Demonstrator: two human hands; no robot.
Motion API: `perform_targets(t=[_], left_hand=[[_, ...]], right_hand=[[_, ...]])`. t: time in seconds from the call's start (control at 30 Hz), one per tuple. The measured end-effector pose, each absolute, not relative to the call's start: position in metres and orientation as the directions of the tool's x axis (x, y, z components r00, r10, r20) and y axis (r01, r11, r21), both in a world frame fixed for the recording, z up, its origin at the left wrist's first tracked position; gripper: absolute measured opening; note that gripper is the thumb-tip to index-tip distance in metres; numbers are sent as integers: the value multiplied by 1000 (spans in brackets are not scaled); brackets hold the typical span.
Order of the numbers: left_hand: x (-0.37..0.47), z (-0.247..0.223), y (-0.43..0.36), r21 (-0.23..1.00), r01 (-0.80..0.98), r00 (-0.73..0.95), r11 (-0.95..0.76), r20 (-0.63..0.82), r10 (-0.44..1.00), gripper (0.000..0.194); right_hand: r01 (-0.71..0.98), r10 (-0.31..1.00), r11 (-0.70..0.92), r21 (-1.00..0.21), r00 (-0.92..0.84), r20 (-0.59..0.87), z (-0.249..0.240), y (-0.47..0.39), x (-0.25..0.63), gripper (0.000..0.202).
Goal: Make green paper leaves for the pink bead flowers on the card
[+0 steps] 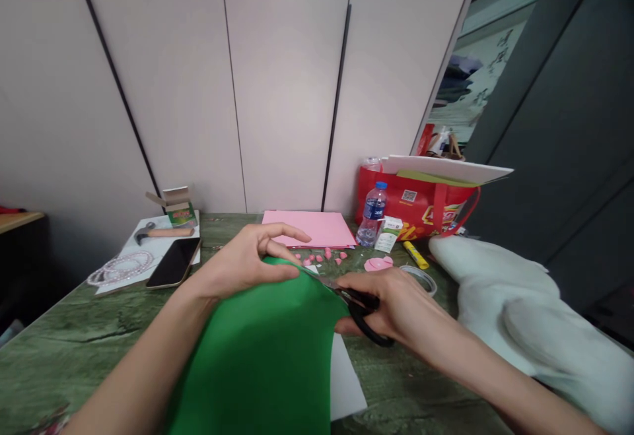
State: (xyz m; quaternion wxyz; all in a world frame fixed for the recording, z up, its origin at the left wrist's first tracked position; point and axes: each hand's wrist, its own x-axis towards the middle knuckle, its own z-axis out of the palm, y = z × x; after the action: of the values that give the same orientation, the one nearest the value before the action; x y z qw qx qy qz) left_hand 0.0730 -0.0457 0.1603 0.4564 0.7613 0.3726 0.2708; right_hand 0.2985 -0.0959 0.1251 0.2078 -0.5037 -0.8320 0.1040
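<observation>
My left hand (255, 258) pinches the top edge of a large green sheet of paper (267, 349), thumb in front and fingers behind. The sheet bends slightly and stands up off the table. Black-handled scissors (369, 319) are in my right hand (389, 300), its fingers wrapped round the handles. Their blades lie along the sheet's top right edge and point left toward my left hand. Beneath the green sheet a white piece of paper (345, 379) sticks out at the right. Small pink scraps (321, 257) lie on the table just beyond my hands.
Pink paper (310, 227) lies at the back. A water bottle (371, 214), a small carton (389, 234), a yellow glue stick (415, 255) and a red bag (421, 200) stand or lie right of it. A tape roll (421, 279) and pale cushion (525, 309) are at right; a phone (174, 263) and hammer (166, 232) left.
</observation>
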Motion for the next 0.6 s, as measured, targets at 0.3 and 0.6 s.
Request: perform_targets(t=[0.3, 0.6], left_hand=[[73, 145, -29, 906, 308, 577, -289, 63, 814, 48], [67, 137, -8, 661, 560, 618, -499, 68, 783, 20]], right_hand=[[774, 895, 447, -448, -385, 227, 109, -84, 301, 24], [635, 926, 319, -703, -368, 87, 81, -70, 307, 27]])
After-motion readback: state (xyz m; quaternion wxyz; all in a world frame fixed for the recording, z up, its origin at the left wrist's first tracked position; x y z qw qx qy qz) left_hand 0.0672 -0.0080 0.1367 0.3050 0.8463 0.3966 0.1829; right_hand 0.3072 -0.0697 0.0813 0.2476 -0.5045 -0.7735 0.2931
